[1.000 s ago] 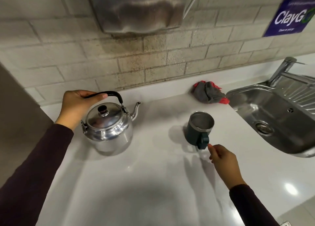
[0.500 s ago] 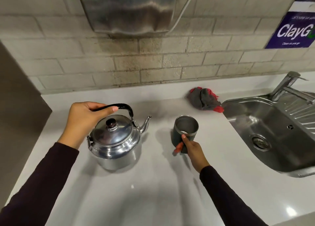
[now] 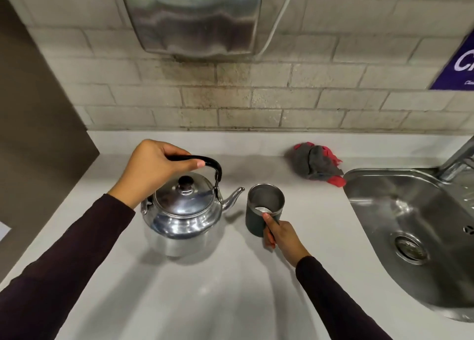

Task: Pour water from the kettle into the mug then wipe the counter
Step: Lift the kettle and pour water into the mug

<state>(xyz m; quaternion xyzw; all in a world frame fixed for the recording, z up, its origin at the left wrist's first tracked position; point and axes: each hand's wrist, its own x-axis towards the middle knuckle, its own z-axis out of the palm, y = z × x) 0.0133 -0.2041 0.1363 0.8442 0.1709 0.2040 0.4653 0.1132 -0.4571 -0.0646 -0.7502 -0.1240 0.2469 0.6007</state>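
Note:
A shiny steel kettle (image 3: 184, 216) stands upright on the white counter (image 3: 205, 301), its spout pointing right toward the mug. My left hand (image 3: 151, 167) is closed around the kettle's black handle. Just right of the spout stands a dark green mug (image 3: 259, 211) with a steel inside. My right hand (image 3: 279, 234) grips the mug at its near side, thumb on the rim; the mug's handle is hidden under my fingers. A grey and red cloth (image 3: 316, 163) lies crumpled at the back of the counter, near the sink.
A steel sink (image 3: 410, 224) with a drain fills the right side, its tap (image 3: 459, 160) at the far right edge. A steel wall dispenser (image 3: 195, 16) hangs on the brick wall above the kettle. A dark panel (image 3: 33, 108) borders the counter on the left.
My right hand reached the mug and closed on it at the handle side. The mug now stands closer to the kettle's spout. My left hand stayed on the kettle's handle.

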